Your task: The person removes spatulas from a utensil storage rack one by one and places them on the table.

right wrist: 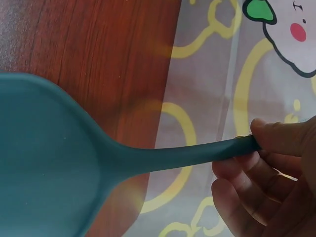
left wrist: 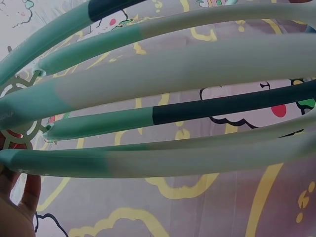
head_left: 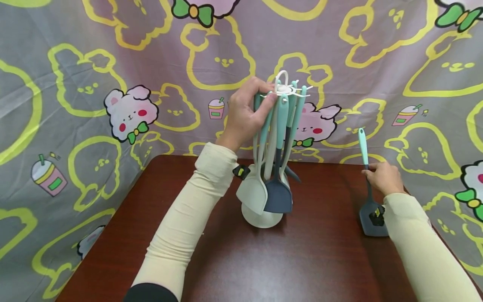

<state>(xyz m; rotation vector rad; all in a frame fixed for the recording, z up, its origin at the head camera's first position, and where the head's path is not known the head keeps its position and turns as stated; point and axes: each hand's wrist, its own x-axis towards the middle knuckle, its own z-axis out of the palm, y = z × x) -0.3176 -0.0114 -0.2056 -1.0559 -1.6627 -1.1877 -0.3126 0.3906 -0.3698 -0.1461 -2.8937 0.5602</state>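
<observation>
Spatula (head_left: 367,219) and utensil rack (head_left: 262,221)
The left hand (head_left: 249,115) grips the rack's top; the right hand (head_left: 385,178) pinches the spatula's shaft.

A hand could pass over the tabletop (head_left: 324,260) through the wide gap between the rack (head_left: 261,220) and the spatula (head_left: 371,220) in the right hand (head_left: 385,178). The left hand (head_left: 247,111) and its sleeve (head_left: 188,209) block the rack's left side, hanging utensils (head_left: 278,198) crowd around it, and patterned cloth (head_left: 377,92) closes off the back.
</observation>
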